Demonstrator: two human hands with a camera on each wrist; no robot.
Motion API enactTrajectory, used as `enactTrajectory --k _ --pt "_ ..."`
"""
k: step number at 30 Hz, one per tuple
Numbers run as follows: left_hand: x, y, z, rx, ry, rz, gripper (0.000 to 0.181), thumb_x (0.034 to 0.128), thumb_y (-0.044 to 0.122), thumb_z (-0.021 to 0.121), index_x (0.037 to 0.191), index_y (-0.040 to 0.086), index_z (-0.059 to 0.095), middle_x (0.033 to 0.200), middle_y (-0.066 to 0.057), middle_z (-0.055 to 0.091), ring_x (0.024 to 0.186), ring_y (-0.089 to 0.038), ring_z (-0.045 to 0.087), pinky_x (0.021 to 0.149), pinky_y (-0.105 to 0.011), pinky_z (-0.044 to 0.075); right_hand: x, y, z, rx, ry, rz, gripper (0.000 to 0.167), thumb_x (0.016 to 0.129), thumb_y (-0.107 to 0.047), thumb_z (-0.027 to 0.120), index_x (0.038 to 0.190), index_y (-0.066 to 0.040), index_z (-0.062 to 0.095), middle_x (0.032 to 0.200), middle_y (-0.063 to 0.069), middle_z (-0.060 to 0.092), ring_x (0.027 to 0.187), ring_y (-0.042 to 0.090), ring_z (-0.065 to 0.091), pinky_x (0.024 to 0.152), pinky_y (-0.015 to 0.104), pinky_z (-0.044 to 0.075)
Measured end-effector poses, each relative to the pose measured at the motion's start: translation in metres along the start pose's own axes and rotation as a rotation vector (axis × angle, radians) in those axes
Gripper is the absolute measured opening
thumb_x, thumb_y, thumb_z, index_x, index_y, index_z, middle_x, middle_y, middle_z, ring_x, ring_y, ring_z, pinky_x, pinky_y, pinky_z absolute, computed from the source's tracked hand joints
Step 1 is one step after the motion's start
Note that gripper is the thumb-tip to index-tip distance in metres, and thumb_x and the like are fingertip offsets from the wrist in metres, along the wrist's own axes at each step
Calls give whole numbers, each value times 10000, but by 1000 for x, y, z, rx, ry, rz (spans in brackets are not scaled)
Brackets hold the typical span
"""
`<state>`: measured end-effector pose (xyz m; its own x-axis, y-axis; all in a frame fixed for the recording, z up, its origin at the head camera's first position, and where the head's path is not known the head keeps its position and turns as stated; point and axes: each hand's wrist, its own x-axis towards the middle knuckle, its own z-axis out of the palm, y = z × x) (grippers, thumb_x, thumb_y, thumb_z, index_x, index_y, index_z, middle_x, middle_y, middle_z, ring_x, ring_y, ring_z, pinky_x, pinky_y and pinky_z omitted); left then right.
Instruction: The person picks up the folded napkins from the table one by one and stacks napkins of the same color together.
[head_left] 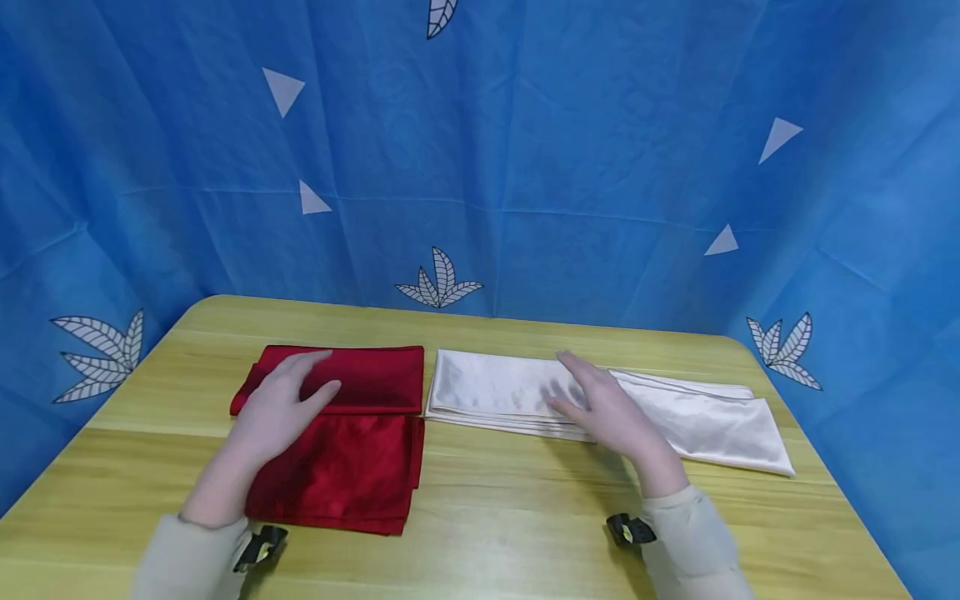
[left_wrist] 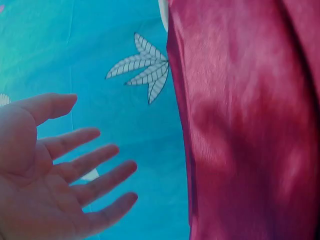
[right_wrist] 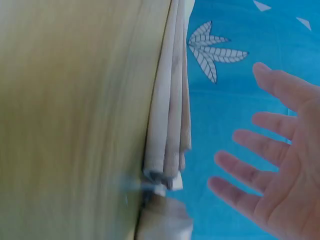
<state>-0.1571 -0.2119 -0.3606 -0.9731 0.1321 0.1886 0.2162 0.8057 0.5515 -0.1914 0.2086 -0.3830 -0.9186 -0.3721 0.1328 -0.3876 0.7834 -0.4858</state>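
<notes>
Two folded red satin cloths lie at the left of the table: a far one (head_left: pixel 375 379) and a nearer one (head_left: pixel 337 471), edge against edge. To their right are two folded white satin cloths, one at the middle (head_left: pixel 487 383) and one further right (head_left: pixel 720 421). My left hand (head_left: pixel 273 412) hovers over the red cloths, its fingers spread and holding nothing; the left wrist view shows its bare palm (left_wrist: pixel 45 185). Above the place where the white cloths meet, my right hand (head_left: pixel 615 408) hangs with fingers apart, casting a shadow. Its palm (right_wrist: pixel 295 180) holds nothing either.
The cloths lie on a light wooden table (head_left: pixel 487 533) with rounded far corners. Behind it and at both sides hangs a blue curtain (head_left: pixel 585 150) with leaf and triangle prints. Each wrist carries a small black device, one at the left sleeve (head_left: pixel 261 547).
</notes>
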Motion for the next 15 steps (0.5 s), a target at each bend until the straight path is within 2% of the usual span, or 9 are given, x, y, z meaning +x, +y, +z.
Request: enactTrajectory --k 4,7,11,15 --pt "0 -12 -9 -101 -33 16 504 974 307 545 1355 -14 473 1313 -247 496 1157 -407 491 950 -562 394 1 -6 8 128 -15 3 651 938 -355 607 1468 -68 361 1464 133 401 1301 353 400 1049 519 325" --pt "-2 -22 -17 -156 -57 31 446 982 283 539 1325 0 509 1239 -209 568 1086 -349 553 909 -460 443 2 -13 15 208 -14 -7 575 942 -299 613 1434 -72 423 1406 115 473 1207 319 500 973 480 420" --pt "-4 -34 -27 -207 -112 14 442 992 316 516 1345 49 507 1250 -170 577 1062 -290 560 835 -320 464 4 -23 24 263 7 -41 474 943 -242 616 1368 -61 507 1307 102 558 1094 277 576 881 422 488" --pt "-6 -46 -32 -239 -160 7 448 995 324 509 1371 82 485 1296 -159 547 1083 -270 542 823 -268 469 6 -29 33 344 10 -66 404 944 -200 615 1314 -50 554 1237 91 605 1024 242 614 839 388 509"
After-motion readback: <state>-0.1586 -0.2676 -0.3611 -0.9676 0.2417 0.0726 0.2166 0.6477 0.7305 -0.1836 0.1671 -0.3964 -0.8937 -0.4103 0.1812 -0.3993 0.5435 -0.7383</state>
